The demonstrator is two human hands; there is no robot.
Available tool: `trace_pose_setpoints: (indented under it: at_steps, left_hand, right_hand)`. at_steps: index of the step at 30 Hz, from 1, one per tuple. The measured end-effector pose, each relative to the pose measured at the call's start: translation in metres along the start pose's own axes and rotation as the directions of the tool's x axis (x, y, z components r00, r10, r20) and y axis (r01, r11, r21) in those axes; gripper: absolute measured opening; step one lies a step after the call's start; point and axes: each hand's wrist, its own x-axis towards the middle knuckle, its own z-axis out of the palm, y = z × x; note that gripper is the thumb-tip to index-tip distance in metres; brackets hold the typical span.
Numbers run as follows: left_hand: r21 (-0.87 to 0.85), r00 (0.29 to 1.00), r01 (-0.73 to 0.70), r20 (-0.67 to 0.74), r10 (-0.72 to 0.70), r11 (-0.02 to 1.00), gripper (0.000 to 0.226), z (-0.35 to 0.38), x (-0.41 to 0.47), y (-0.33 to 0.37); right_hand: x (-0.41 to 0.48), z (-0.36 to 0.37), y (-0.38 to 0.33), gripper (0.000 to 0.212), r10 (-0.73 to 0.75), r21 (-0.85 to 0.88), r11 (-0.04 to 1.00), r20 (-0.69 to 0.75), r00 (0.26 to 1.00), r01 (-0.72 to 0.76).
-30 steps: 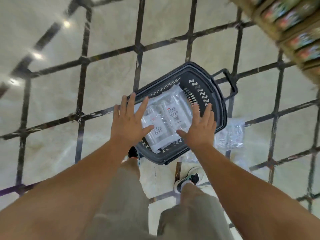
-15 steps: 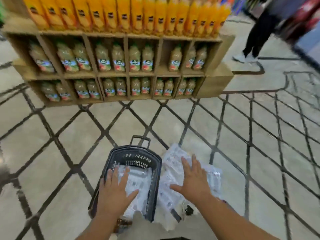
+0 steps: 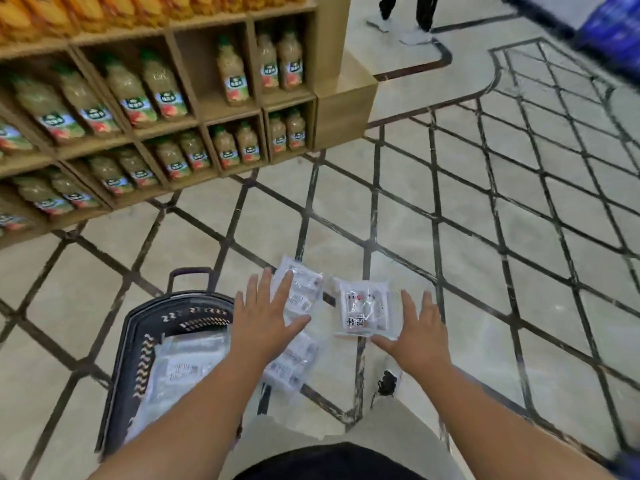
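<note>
The basket (image 3: 145, 355) stands on the tiled floor (image 3: 502, 306), dark, with its handle (image 3: 190, 276) on the far side. Inside it lies a flat clear pack (image 3: 183, 367) with printed labels.

Just right of the basket, a long clear pack (image 3: 301, 299) lies on the floor and reaches from beyond the basket's far rim back toward the person. The left hand (image 3: 266, 322) is over this pack, palm down, all fingers straight and spread wide, holding nothing. I cannot tell if the palm touches the plastic.

Further right of the basket, close beside the long pack, lies a square pack (image 3: 363, 308) with a red mark and dark letters. The right hand (image 3: 419, 332) is at the right edge of this pack, also flat with the fingers spread, gripping nothing; its thumb is at the pack's near corner.

Right of the basket and nearer to the person, a dark shoe (image 3: 388, 383) shows on the floor.

Beyond the basket stands a wooden shelf (image 3: 343, 98) with bottles (image 3: 235, 76) in its compartments. Far beyond the basket, to the right, are the legs (image 3: 420, 12) of another person.
</note>
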Motion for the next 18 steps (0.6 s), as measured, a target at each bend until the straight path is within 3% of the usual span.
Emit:
trace_pose_setpoints:
  at_steps: [9,14,18]
  left_hand:
    - [-0.043,0.961,0.217,0.183,-0.206,0.975,0.085,0.050,0.103,0.184]
    - [-0.118,0.934,0.333,0.175,-0.311,0.935,0.089,0.085,0.160,0.210]
    - [-0.157,0.901,0.410,0.222,-0.372,0.899,0.088,0.175,0.212,0.194]
  right_hand:
    - [0.152,-0.041,0.164,0.108,0.013,-0.031,0.999,0.122,0.992,-0.009]
    - [0.235,-0.020,0.194,0.104,-0.003,-0.077,0.997,0.195,0.981,0.019]
    - [0.315,0.055,0.206,0.103,-0.010,-0.147,0.988,0.239,0.971,0.046]
